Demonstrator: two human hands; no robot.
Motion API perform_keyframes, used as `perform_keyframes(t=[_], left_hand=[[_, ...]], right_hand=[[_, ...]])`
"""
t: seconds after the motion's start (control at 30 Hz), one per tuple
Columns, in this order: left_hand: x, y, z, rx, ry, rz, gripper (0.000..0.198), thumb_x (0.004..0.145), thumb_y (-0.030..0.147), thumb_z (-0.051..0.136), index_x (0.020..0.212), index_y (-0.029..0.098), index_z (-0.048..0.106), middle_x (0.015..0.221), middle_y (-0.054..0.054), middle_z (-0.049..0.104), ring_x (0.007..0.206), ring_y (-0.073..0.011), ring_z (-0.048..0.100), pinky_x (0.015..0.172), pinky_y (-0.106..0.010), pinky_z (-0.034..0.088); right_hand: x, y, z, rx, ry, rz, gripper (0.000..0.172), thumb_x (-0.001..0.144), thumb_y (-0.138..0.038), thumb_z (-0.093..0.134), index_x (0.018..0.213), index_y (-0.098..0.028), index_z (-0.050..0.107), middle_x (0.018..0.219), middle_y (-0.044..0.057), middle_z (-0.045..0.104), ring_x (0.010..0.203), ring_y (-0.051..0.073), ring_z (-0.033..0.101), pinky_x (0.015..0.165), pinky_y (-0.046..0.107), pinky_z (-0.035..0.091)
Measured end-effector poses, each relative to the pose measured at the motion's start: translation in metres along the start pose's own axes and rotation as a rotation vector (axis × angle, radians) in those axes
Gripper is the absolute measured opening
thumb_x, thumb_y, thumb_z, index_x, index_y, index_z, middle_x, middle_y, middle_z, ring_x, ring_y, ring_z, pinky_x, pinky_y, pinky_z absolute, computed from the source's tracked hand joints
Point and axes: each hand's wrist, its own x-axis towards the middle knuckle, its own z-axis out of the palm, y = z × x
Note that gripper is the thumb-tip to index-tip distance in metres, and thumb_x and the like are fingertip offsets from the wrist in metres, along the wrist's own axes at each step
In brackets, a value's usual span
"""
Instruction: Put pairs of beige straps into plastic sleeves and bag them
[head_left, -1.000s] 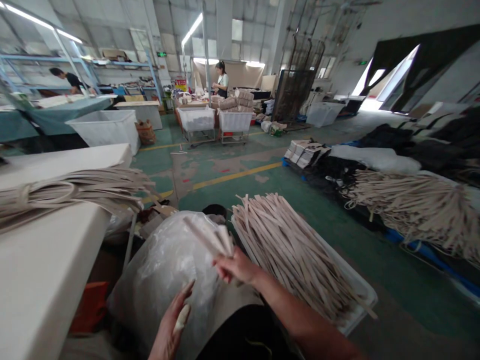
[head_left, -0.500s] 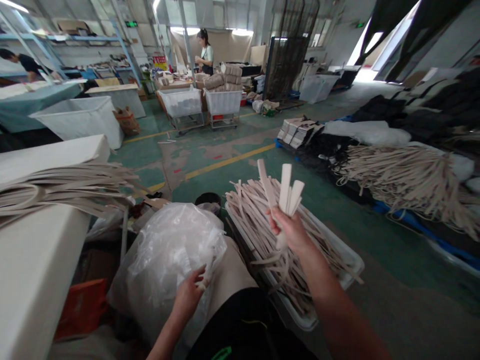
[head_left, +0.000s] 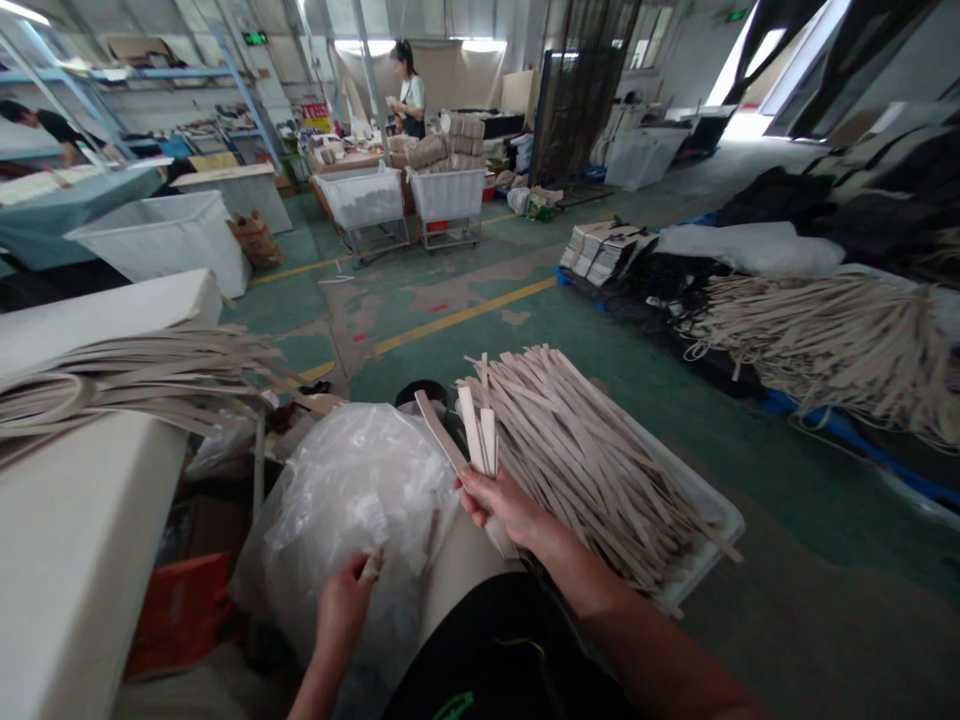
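Observation:
My right hand is closed around a small bunch of beige fabric strips. Their flat ends fan upward above the fist, and their lower part hangs over my lap. Beside it stands a white plastic tub heaped with many similar strips. My left hand has its fingers curled in front of a large clear plastic bag. Something small and pale shows at its fingertips; whether it is held or wrapped on a finger is unclear.
A white padded surface at left carries long beige strips. An orange bag lies beneath. More strips lie on a blue pallet at right. White bins on carts and a person are farther back.
My right hand has moved left with its bunch of strips, from over the tub to beside the plastic bag. My left hand has shifted slightly left and down, its fingers more curled.

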Motion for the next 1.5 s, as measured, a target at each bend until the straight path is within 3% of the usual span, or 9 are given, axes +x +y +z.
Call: perform_keyframes(t=[0.07, 0.17, 0.4, 0.6, 0.77, 0.9, 1.1, 1.27, 1.5], left_hand=[[0.007, -0.007, -0.013, -0.004, 0.07, -0.045, 0.042, 0.075, 0.054, 0.053, 0.088, 0.018, 0.07, 0.077, -0.01, 0.074, 0.083, -0.0341, 0.068, 0.075, -0.039, 0.047], [0.021, -0.007, -0.013, -0.053, 0.077, -0.063, 0.045, 0.072, 0.056, 0.059, 0.092, 0.018, 0.071, 0.081, -0.009, 0.074, 0.08, -0.031, 0.068, 0.073, -0.037, 0.047], [0.036, 0.004, 0.015, -0.193, 0.065, -0.082, 0.043, 0.06, 0.062, 0.066, 0.05, 0.02, 0.06, 0.043, -0.001, 0.053, 0.048, -0.0207, 0.052, 0.051, -0.03, 0.035], [0.003, 0.02, 0.002, -0.432, -0.009, -0.063, 0.053, 0.055, 0.071, 0.069, 0.061, 0.018, 0.065, 0.058, -0.003, 0.063, 0.056, -0.0179, 0.055, 0.055, -0.028, 0.043], [-0.045, 0.042, -0.018, -0.552, -0.075, 0.032, 0.047, 0.061, 0.063, 0.075, 0.056, 0.018, 0.064, 0.055, 0.001, 0.054, 0.057, -0.0146, 0.047, 0.057, -0.025, 0.04], [-0.067, 0.05, -0.02, -0.646, -0.112, 0.039, 0.045, 0.056, 0.06, 0.08, 0.055, 0.017, 0.068, 0.052, 0.002, 0.053, 0.056, -0.0133, 0.044, 0.056, -0.024, 0.039], [-0.067, 0.044, -0.014, -0.834, -0.087, -0.097, 0.046, 0.044, 0.054, 0.089, 0.07, 0.018, 0.076, 0.062, -0.001, 0.066, 0.059, -0.0146, 0.054, 0.058, -0.025, 0.045], [-0.071, 0.047, -0.015, -0.941, -0.092, -0.098, 0.043, 0.047, 0.046, 0.091, 0.075, 0.016, 0.077, 0.063, -0.001, 0.067, 0.057, -0.0126, 0.055, 0.059, -0.023, 0.047], [-0.065, 0.037, -0.033, -0.979, 0.039, -0.102, 0.052, 0.043, 0.047, 0.091, 0.081, 0.015, 0.077, 0.062, -0.002, 0.067, 0.055, -0.0135, 0.054, 0.054, -0.023, 0.044]], right_hand=[[0.001, 0.007, 0.008, 0.005, -0.028, 0.034, 0.051, 0.077, -0.063, 0.063, 0.084, -0.012, 0.064, 0.055, -0.003, 0.053, 0.043, 0.007, 0.044, 0.041, 0.019, 0.033], [0.002, 0.014, 0.021, 0.004, -0.052, 0.071, 0.053, 0.075, -0.064, 0.064, 0.083, -0.012, 0.064, 0.054, -0.003, 0.052, 0.044, 0.008, 0.045, 0.04, 0.019, 0.033], [0.0, 0.027, 0.028, -0.041, -0.074, 0.094, 0.053, 0.076, -0.063, 0.063, 0.084, -0.011, 0.065, 0.055, -0.002, 0.054, 0.044, 0.008, 0.045, 0.039, 0.019, 0.034], [0.005, 0.033, 0.027, -0.072, -0.107, 0.099, 0.054, 0.077, -0.064, 0.059, 0.084, -0.011, 0.065, 0.06, 0.0, 0.059, 0.041, 0.007, 0.044, 0.041, 0.02, 0.034], [0.01, 0.033, 0.039, -0.157, -0.313, 0.163, 0.042, 0.08, -0.051, 0.061, 0.086, -0.011, 0.073, 0.081, 0.006, 0.071, 0.041, 0.006, 0.045, 0.041, 0.02, 0.035], [0.018, 0.032, 0.053, -0.325, -0.369, 0.206, 0.03, 0.085, -0.04, 0.061, 0.088, -0.013, 0.074, 0.055, -0.003, 0.059, 0.037, 0.006, 0.043, 0.046, 0.02, 0.037], [0.029, 0.014, 0.087, -0.447, -0.369, 0.136, 0.014, 0.079, -0.025, 0.069, 0.076, -0.012, 0.073, 0.048, -0.005, 0.053, 0.037, 0.005, 0.042, 0.04, 0.018, 0.032], [0.033, -0.011, 0.117, -0.457, -0.38, 0.045, 0.01, 0.078, -0.021, 0.07, 0.076, -0.011, 0.073, 0.056, -0.005, 0.057, 0.04, 0.005, 0.043, 0.04, 0.017, 0.034], [0.028, -0.027, 0.118, -0.493, -0.523, 0.136, 0.018, 0.084, -0.027, 0.065, 0.083, -0.011, 0.074, 0.045, -0.007, 0.049, 0.035, 0.005, 0.039, 0.038, 0.017, 0.03]])
